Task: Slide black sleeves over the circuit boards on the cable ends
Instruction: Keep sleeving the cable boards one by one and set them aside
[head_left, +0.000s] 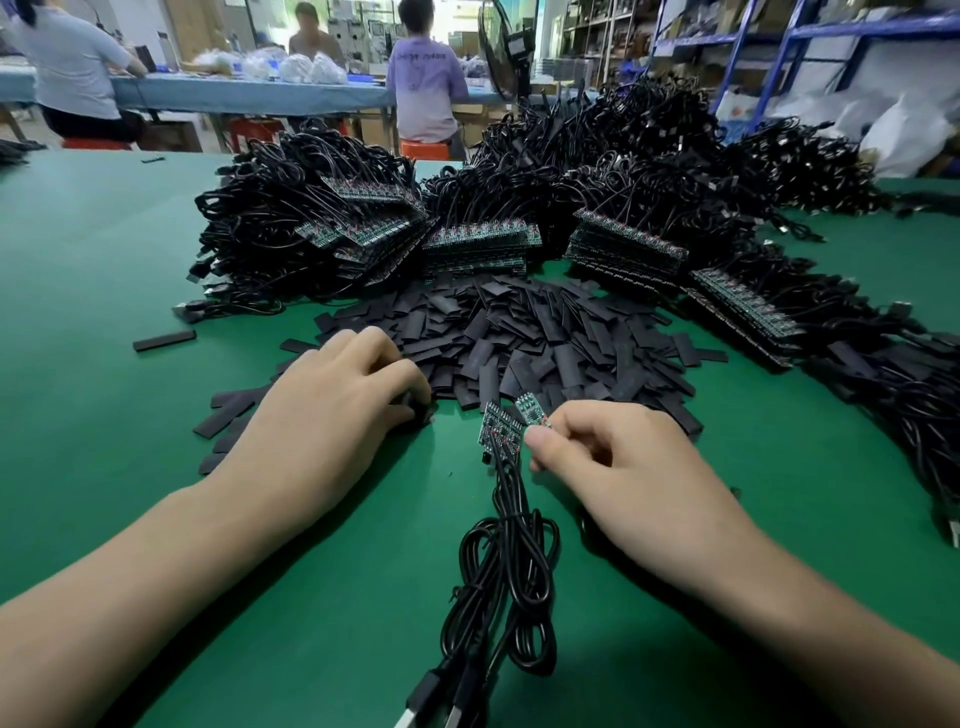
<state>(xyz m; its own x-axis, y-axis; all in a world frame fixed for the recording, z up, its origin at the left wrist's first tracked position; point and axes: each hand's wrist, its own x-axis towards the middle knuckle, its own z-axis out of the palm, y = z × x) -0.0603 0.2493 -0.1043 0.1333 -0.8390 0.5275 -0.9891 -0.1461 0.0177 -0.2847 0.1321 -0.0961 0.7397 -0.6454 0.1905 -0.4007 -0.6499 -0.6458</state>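
A wide heap of black sleeves (519, 338) lies just beyond both hands, and behind it tangled black cable bundles (649, 156) stand as a wall across the far side. Four stacked rows of circuit boards (480, 244) face the sleeves. One loose sleeve (163, 340) lies apart at the left.

The right hand (623, 467) pinches a green circuit board (530, 408) between thumb and forefinger; a second board (496, 428) lies touching beside it. Their two coiled cables (509, 571) run towards the person, ending in plugs (441, 701) at the near edge.

The left hand (332, 410) rests at the heap's near edge, fingers curled over something dark; whether its grip has hold of a sleeve, I cannot tell.

The tabletop (104, 260) is green. Farther back, three people sit at a blue-covered bench (234, 93), with a standing fan (506, 52) and blue shelving (753, 41) to the right.
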